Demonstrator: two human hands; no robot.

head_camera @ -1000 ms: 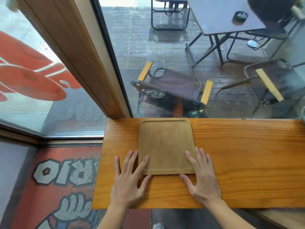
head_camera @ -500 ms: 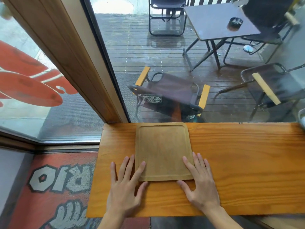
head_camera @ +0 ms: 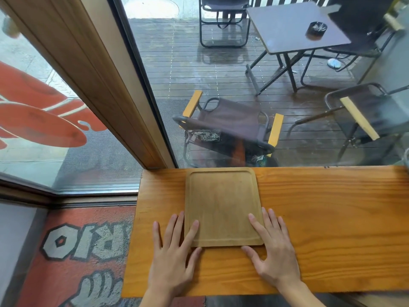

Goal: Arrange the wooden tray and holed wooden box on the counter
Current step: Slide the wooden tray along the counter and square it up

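A flat, square wooden tray (head_camera: 222, 204) with a shallow rim lies on the orange wooden counter (head_camera: 332, 218), its far edge against the window glass. My left hand (head_camera: 174, 255) rests flat at the tray's near left corner, fingers spread, with the index finger on the tray and the thumb at its near edge. At the near right corner my right hand (head_camera: 272, 249) lies the same way, fingers apart, with the fingertips on the tray's rim. Neither hand grips it. No holed wooden box is in view.
The counter ends at its left edge (head_camera: 135, 229), with a painted floor below. A wooden window post (head_camera: 106, 85) rises at the back left. Behind the glass stand folding chairs (head_camera: 230, 127) and a dark table (head_camera: 294, 25). A glass rim shows at far right (head_camera: 406, 156).
The view has tilted slightly, so the counter and tray sit lower in the frame. Both hands keep the same flat pose at the tray's near corners; the tray stays against the window.
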